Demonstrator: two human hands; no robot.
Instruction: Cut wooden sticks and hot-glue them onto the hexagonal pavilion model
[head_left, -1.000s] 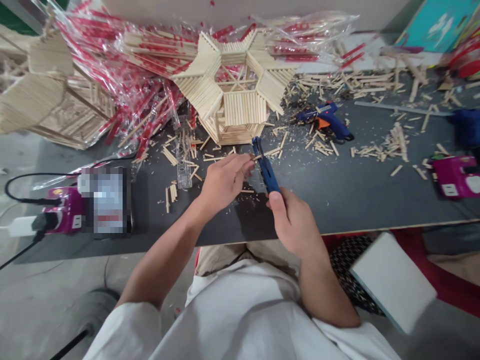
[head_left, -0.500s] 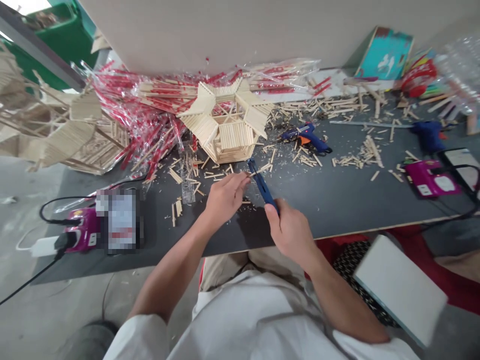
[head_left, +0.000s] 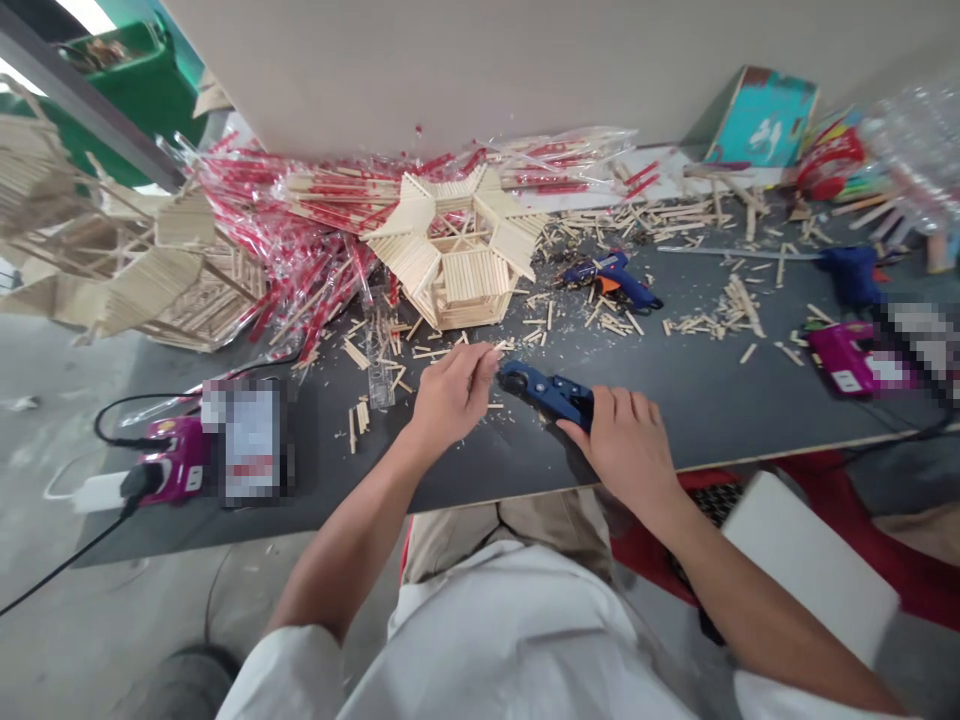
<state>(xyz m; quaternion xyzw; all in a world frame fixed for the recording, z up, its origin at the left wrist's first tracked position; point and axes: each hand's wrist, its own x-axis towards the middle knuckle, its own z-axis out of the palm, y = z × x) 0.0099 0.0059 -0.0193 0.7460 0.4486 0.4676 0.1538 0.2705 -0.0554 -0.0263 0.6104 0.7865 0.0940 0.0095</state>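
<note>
My left hand (head_left: 454, 392) is closed in a pinch above the table. A short, pale end of a thin wooden stick (head_left: 503, 347) shows at its fingertips; the rest is hidden. My right hand (head_left: 628, 437) is wrapped around the handles of a blue plier-like hand tool (head_left: 551, 392). The tool's rounded head points left, close to my left fingertips but apart from them. Just beyond both hands stands a star-shaped structure of glued wooden sticks (head_left: 472, 275), with an open centre. Short cut stick pieces lie around my left hand.
A blue glue gun (head_left: 611, 278) lies beyond the tool, another glue gun (head_left: 855, 275) farther right. Red-and-clear wrapped sticks (head_left: 322, 215) heap along the wall. A larger stick structure (head_left: 142, 270) stands left. A clear ruler (head_left: 380, 370), a purple power box (head_left: 180, 458) and cables lie nearby.
My right hand has drawn the tool back to the right and turned it from pointing away to pointing left. My left hand has stayed nearly in place.
</note>
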